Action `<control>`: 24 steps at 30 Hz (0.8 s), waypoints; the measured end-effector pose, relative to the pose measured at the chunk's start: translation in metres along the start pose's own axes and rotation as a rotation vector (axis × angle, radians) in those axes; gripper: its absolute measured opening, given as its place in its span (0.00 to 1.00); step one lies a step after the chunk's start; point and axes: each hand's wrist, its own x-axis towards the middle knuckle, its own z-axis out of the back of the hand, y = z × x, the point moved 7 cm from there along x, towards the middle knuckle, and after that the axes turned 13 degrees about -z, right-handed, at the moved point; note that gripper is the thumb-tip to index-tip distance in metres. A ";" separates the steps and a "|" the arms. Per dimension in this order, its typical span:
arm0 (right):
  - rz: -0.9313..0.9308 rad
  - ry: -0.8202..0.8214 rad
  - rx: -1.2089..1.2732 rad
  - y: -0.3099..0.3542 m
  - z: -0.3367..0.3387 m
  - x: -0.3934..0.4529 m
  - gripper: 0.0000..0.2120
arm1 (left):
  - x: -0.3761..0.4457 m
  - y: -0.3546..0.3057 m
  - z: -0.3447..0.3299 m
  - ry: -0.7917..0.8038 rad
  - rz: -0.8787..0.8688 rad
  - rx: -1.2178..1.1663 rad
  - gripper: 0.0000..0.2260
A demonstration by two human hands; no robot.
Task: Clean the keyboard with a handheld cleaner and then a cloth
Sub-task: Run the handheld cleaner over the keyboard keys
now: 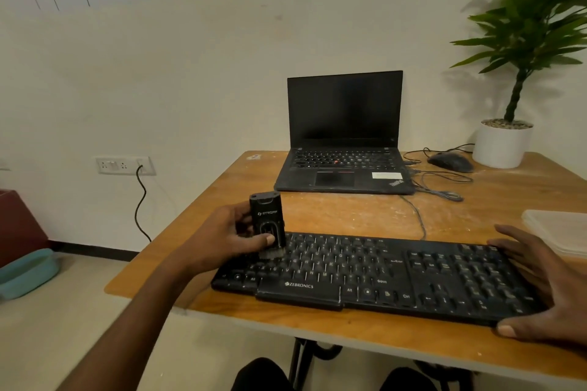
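Knees point(260, 374): dark-clad, at 6 o'clock under the desk's near edge.
Desk point(349, 216): worn orange-brown top, pale scuffs across it, rounded near-left corner.
Keyboard point(381, 276): black, full-size, lying flat near the front edge and running from centre toward 4 o'clock; "ZEBRONICS" in white on the front lip, key legends white, number pad at its right end.
Right hand point(546, 289): at 4 o'clock, fingers spread and nearly straight, resting over the keyboard's right end with the thumb at its near corner.
Left hand point(235, 238): at 8 o'clock of the keyboard, fingers curled round the handheld cleaner point(268, 222), thumb pressed on its front face.
Cleaner: small black upright block, faint logo on the front, pale bristles at the bottom touching the keys at the keyboard's left end.
Plastic lid or tray point(559, 232): translucent, at 3 o'clock, just behind the right hand.
Laptop point(344, 136): black, open, screen dark, at 12 o'clock behind the keyboard; red pointing nub among its keys.
Mouse point(451, 162): dark, wired, right of the laptop, cables looping beside it.
Potted plant point(508, 124): green fronds in a white pot, at 2 o'clock in the far corner.
Wall socket point(125, 165): at 10 o'clock, a black cord hanging from it.
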 end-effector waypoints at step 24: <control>0.054 -0.073 -0.024 -0.023 -0.002 0.024 0.77 | -0.008 0.034 0.044 -0.094 0.019 0.106 0.17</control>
